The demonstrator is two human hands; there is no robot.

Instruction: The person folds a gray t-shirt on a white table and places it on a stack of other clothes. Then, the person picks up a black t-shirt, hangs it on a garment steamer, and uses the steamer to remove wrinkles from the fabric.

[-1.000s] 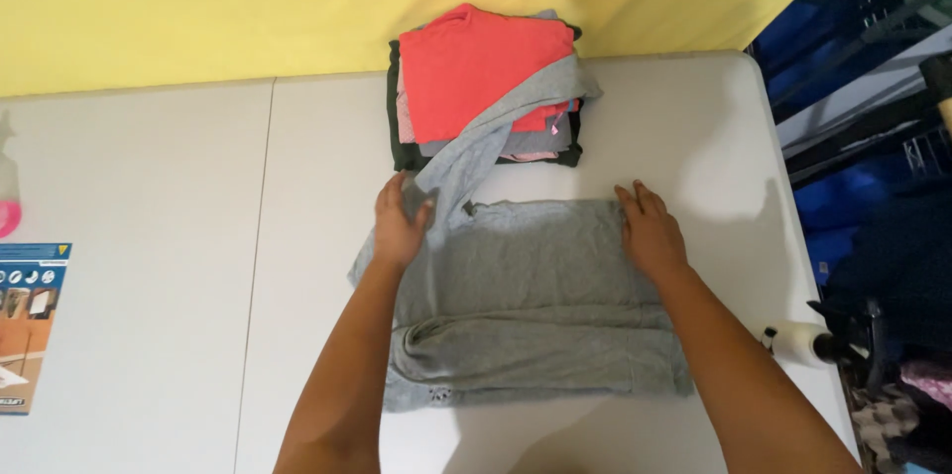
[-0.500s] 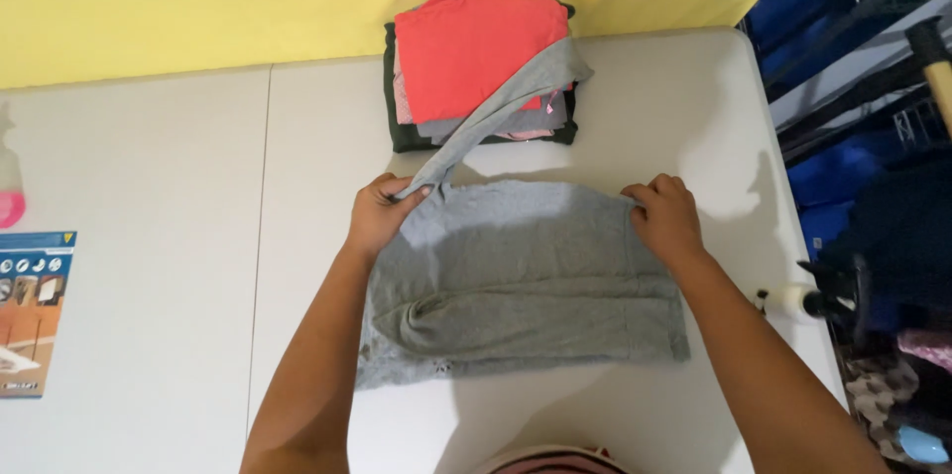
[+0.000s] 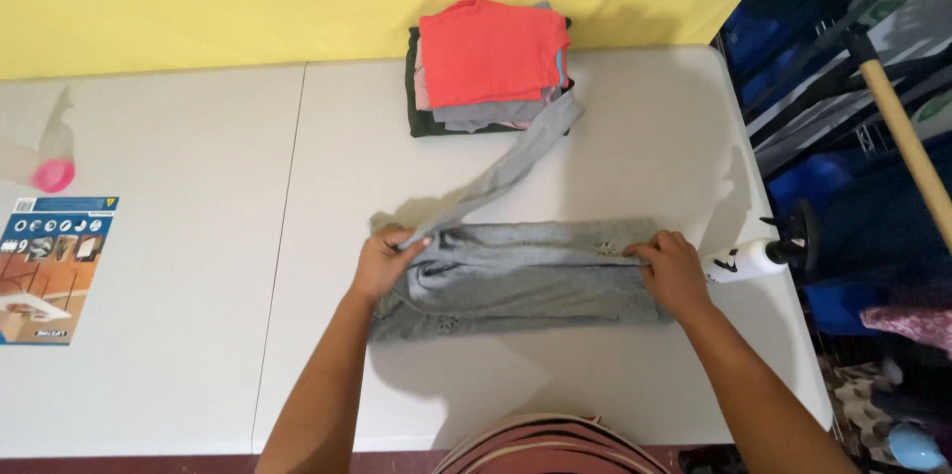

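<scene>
We grasp the folded grey garment [image 3: 516, 281] on the white surface [image 3: 645, 137] with both hands, left hand [image 3: 385, 264] and right hand [image 3: 672, 271] pinching its upper edge at each end to keep the fold straight, while one sleeve [image 3: 516, 162] trails toward the stack of folded clothes [image 3: 488, 62].

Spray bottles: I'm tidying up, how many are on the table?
2. A white spray bottle lies at the table's right edge; a clear spray bottle lies at the far left. Others may sit outside the view.
</scene>
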